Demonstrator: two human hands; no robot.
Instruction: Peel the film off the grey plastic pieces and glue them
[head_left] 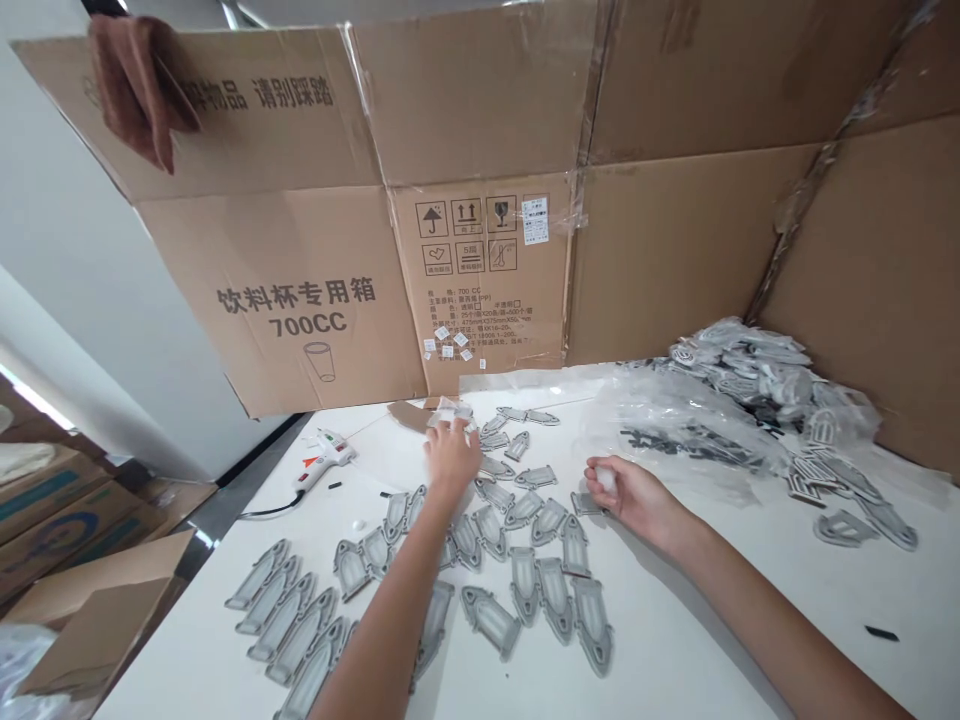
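My left hand (453, 455) reaches over the table, its fingers bent and a little apart, at the edge of some crumpled white plastic (452, 408). The fingertips are partly hidden. Pinched in my right hand (634, 497) is a small whitish lump (606, 480), too blurred to name more exactly. Just under that hand lies a grey pointed piece (583, 504). Many similar flat grey pieces with a frosted middle (555, 598) spread between and in front of my hands. More of them stand in an overlapping row (289, 625) at the left.
A white glue gun (324, 462) with a cord lies at the left. Clear plastic bags (675, 420) and a heap of wrapped grey pieces (750, 365) sit at the back right. Cardboard walls (480, 130) enclose the table's back. A small black strip (881, 634) lies at the right.
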